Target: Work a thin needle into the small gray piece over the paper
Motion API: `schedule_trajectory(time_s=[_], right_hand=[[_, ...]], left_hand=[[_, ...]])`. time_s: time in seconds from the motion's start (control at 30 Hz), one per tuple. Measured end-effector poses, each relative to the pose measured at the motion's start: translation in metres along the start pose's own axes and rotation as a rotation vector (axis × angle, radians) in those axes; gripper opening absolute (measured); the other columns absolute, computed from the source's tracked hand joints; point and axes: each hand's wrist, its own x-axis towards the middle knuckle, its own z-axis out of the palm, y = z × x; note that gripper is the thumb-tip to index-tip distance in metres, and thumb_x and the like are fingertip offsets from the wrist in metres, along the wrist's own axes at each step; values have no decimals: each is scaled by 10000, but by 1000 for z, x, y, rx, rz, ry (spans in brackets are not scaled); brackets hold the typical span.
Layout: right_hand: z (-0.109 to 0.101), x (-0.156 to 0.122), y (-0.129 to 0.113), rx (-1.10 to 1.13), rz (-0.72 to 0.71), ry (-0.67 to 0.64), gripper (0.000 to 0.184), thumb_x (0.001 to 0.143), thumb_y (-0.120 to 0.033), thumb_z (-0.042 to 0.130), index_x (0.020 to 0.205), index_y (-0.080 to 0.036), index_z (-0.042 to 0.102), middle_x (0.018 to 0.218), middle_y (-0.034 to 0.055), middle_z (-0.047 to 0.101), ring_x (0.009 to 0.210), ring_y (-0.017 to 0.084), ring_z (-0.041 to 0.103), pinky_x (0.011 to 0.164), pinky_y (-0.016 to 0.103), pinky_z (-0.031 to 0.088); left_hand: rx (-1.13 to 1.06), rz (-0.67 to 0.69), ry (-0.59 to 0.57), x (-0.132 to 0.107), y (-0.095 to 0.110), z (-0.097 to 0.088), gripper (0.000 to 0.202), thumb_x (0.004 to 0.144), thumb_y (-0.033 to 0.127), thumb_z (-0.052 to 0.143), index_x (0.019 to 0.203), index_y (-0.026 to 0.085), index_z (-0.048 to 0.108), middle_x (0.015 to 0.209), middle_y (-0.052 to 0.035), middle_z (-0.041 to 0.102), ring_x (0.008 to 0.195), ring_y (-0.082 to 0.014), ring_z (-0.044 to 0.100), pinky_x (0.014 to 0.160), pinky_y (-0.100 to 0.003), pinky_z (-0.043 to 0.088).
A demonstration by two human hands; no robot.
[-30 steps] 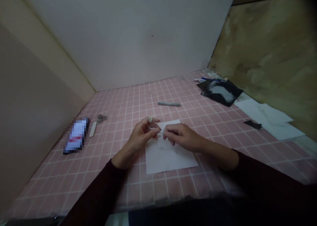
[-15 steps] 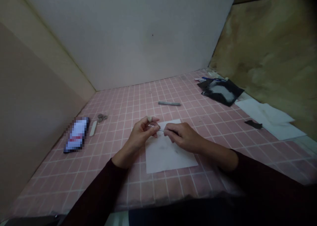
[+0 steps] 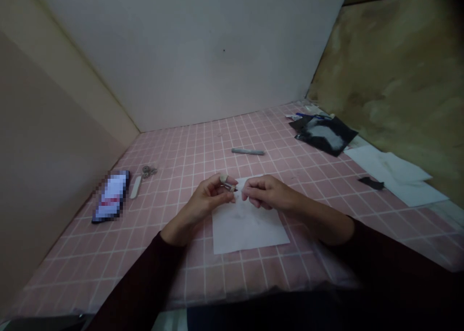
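My left hand (image 3: pixel 210 195) and my right hand (image 3: pixel 266 192) meet fingertip to fingertip just above a white sheet of paper (image 3: pixel 246 227) on the pink checked tabletop (image 3: pixel 181 152). Both hands are closed in a pinch around a small thin object (image 3: pixel 232 188) between them; it is too small and dark to name. A pale ring or thimble-like band sits on a left finger. Dark sleeves cover both forearms.
A grey pen-like stick (image 3: pixel 247 151) lies beyond the hands. At the left are a dark packet (image 3: pixel 110 195), a white nail file (image 3: pixel 136 187) and small scissors (image 3: pixel 149 171). At the right lie a black pouch (image 3: pixel 324 134), white papers (image 3: pixel 395 174) and a small black scrap (image 3: pixel 369 182).
Both hands have lifted slightly and the right hand has drawn a little up and away from the paper; the pinch between them has stayed closed.
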Motion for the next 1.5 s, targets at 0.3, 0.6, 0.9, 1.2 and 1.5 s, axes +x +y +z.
schedule_trajectory(time_s=[0.3, 0.6, 0.9, 1.2, 1.5], right_hand=[[0, 1, -2, 153, 55, -43, 200, 869, -316, 530, 775, -166, 624, 542, -52, 497, 410, 56, 332, 420, 221, 225], [9, -5, 0, -369, -245, 107, 231, 922, -287, 465, 754, -176, 578, 656, 1, 536, 608, 126, 463, 628, 286, 337], [-4, 1, 2, 257, 232, -172, 374, 852, -565, 548, 843, -192, 582, 566, -73, 393, 414, 62, 196, 432, 245, 160], [11, -5, 3, -430, -237, 117, 264, 919, -367, 488, 731, -210, 587, 642, 31, 573, 607, 171, 515, 630, 328, 365], [1, -3, -2, 178, 194, -137, 392, 887, -574, 534, 855, -190, 608, 571, -53, 414, 433, 74, 250, 446, 248, 175]], left_hand=[[73, 30, 74, -1, 3, 4, 170, 779, 247, 776, 898, 161, 690, 835, -15, 665, 719, -114, 623, 713, -259, 506], [45, -17, 190, 0, 2, 6, 294, 714, 295, 825, 903, 133, 667, 819, -16, 665, 659, -98, 617, 678, -252, 503], [34, 26, -55, -1, 2, 6, 346, 746, 359, 809, 959, 143, 643, 850, -55, 679, 794, -150, 654, 747, -289, 478], [99, 0, 155, 0, -2, 5, 426, 689, 389, 840, 964, 153, 616, 738, 0, 629, 660, -113, 614, 670, -268, 474], [82, 58, 8, 0, 1, 3, 408, 679, 390, 850, 924, 148, 632, 861, -35, 639, 747, -116, 616, 744, -284, 480]])
